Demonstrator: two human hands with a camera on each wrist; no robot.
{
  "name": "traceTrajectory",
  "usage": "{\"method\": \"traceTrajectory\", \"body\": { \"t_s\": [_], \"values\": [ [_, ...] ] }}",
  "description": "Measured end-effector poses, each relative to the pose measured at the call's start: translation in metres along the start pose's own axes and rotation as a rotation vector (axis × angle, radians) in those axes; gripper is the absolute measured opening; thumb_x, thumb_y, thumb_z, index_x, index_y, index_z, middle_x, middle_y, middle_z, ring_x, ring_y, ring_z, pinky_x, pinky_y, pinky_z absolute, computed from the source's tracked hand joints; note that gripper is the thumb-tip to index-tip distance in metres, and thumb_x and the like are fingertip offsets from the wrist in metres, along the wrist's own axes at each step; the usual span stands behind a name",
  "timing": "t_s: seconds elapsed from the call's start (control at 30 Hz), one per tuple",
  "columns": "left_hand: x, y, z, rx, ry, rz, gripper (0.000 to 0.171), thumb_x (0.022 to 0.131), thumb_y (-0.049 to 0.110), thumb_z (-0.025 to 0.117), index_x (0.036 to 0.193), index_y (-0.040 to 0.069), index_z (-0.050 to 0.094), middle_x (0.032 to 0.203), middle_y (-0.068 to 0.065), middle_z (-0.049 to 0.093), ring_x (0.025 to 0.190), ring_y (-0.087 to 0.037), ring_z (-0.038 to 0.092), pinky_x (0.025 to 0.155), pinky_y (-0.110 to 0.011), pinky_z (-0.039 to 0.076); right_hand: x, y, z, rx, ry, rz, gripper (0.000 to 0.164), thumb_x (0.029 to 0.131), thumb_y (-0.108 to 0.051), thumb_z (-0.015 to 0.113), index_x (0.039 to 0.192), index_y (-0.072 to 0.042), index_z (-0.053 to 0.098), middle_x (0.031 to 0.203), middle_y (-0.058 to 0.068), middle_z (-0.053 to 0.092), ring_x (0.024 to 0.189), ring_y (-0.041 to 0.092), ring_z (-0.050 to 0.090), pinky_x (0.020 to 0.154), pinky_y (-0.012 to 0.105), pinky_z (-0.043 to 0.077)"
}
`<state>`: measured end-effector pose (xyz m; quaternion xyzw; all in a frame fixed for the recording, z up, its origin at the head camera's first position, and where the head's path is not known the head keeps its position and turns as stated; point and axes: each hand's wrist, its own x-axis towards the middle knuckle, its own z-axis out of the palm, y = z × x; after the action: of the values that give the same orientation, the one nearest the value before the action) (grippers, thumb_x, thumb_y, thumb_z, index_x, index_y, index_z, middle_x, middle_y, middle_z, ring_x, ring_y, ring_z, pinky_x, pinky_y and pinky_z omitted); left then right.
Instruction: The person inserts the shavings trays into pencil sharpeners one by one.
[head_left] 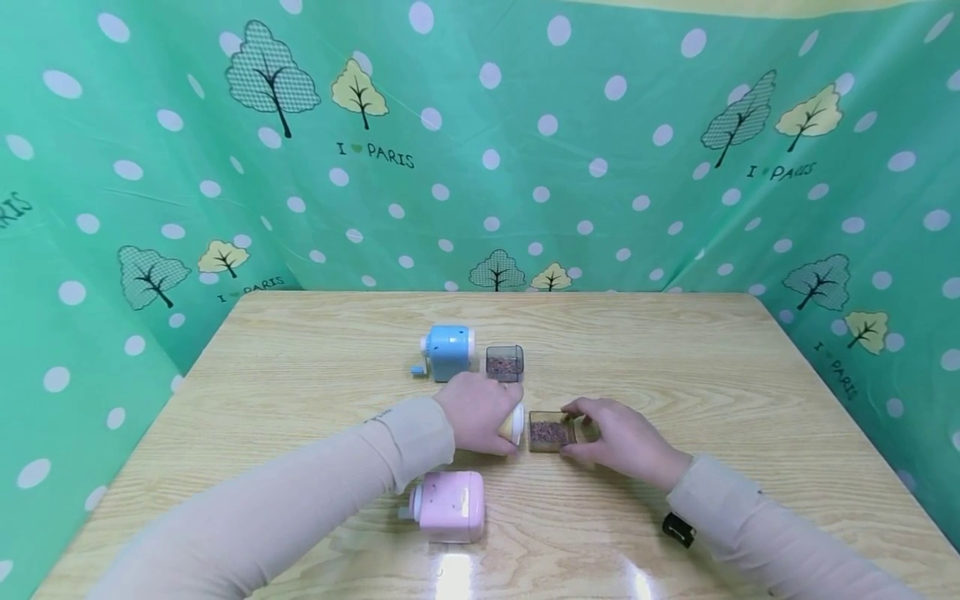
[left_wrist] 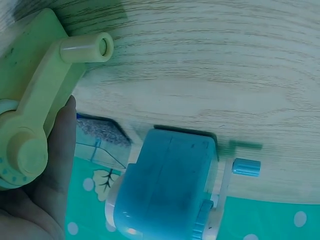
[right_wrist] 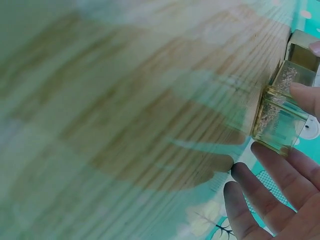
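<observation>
My left hand (head_left: 476,412) grips a yellow crank pencil sharpener (left_wrist: 37,95), mostly hidden under the hand in the head view. Its crank shows plainly in the left wrist view. Just to the right of it lies a see-through amber shavings drawer (head_left: 549,432) with dark shavings inside, pulled apart from the sharpener. The thumb and fingers of my right hand (head_left: 626,442) pinch this drawer at its right end. Beyond my left hand stands a blue crank pencil sharpener (head_left: 450,354), with a see-through grey shavings drawer (head_left: 505,364) beside it, also holding shavings.
A pink crank pencil sharpener (head_left: 450,507) stands nearer the front, close to the left forearm. The wood-grain table (head_left: 675,350) carries everything. A green dotted curtain (head_left: 525,150) hangs behind and at both sides.
</observation>
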<state>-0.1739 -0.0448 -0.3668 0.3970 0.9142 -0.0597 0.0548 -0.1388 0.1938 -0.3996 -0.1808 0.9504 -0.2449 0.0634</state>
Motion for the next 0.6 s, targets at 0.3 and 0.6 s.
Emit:
{"method": "traceTrajectory", "body": {
  "t_s": [0.3, 0.6],
  "values": [
    [0.001, 0.0014, -0.0003, -0.03, -0.016, -0.02, 0.061, 0.073, 0.061, 0.073, 0.11, 0.015, 0.059, 0.084, 0.004, 0.068, 0.067, -0.014, 0.061, 0.057, -0.031, 0.054, 0.0006, 0.0017, 0.0018, -0.004, 0.003, -0.015, 0.06, 0.077, -0.032, 0.081, 0.129, -0.006, 0.067, 0.111, 0.002, 0.072, 0.094, 0.018, 0.063, 0.085, 0.046, 0.055],
    [0.0004, 0.0006, 0.0024, -0.028, 0.003, -0.028, 0.062, 0.072, 0.061, 0.073, 0.109, 0.014, 0.058, 0.08, 0.005, 0.067, 0.065, -0.014, 0.059, 0.055, -0.031, 0.054, 0.0021, 0.0017, 0.0032, -0.007, 0.002, -0.043, 0.057, 0.077, -0.029, 0.081, 0.128, -0.007, 0.069, 0.122, 0.01, 0.071, 0.108, 0.029, 0.065, 0.094, 0.051, 0.053]
  ]
}}
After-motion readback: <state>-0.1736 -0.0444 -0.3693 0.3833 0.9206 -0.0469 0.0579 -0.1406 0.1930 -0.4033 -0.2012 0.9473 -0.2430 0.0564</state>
